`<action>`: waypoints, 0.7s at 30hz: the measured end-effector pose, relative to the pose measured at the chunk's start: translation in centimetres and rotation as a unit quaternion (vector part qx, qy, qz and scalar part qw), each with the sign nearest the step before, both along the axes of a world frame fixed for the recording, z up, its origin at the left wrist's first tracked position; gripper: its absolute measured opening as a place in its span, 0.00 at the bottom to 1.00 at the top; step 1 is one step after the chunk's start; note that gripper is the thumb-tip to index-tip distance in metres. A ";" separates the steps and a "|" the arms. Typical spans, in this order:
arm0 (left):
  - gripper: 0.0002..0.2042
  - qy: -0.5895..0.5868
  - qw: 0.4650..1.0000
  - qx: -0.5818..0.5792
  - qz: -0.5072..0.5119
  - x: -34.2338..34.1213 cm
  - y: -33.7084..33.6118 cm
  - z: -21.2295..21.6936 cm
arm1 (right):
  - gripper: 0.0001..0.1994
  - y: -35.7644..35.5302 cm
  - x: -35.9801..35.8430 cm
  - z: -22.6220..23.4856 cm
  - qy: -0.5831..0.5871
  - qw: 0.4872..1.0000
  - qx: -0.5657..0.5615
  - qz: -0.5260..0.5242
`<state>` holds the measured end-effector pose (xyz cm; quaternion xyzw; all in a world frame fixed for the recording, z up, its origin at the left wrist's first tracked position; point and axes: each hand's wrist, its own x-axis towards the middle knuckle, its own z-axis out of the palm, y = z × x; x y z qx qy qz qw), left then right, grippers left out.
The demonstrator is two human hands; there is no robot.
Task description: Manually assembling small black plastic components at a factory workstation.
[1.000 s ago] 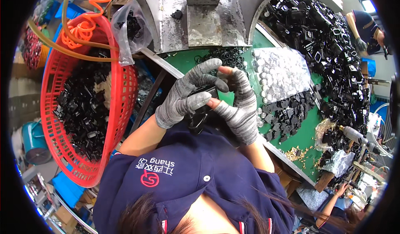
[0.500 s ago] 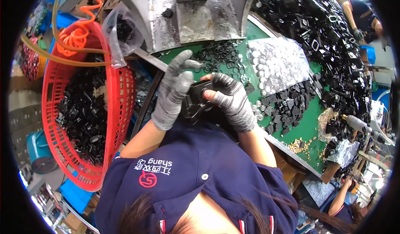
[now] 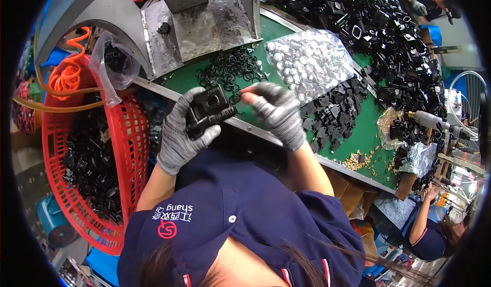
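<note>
At the green table [image 3: 358,133] edge, left hand [image 3: 180,133] grips black housing [image 3: 209,108].

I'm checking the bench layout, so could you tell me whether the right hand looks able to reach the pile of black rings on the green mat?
Probably yes: the right hand hovers just beside the black rings, with only open green mat between them.

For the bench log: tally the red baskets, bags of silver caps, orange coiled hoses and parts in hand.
Red basket: 1
Bag of silver caps: 1
Orange coiled hose: 1
Black part in left hand: 1
Total: 4
</note>
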<state>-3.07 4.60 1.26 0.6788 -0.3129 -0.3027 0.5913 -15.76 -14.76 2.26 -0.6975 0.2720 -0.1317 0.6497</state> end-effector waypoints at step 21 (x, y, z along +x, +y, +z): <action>0.33 0.290 0.954 -0.068 -0.021 0.8 -2.7 -2.1 | 0.08 -4.4 -8.2 0.4 0.121 0.935 -0.333 -0.006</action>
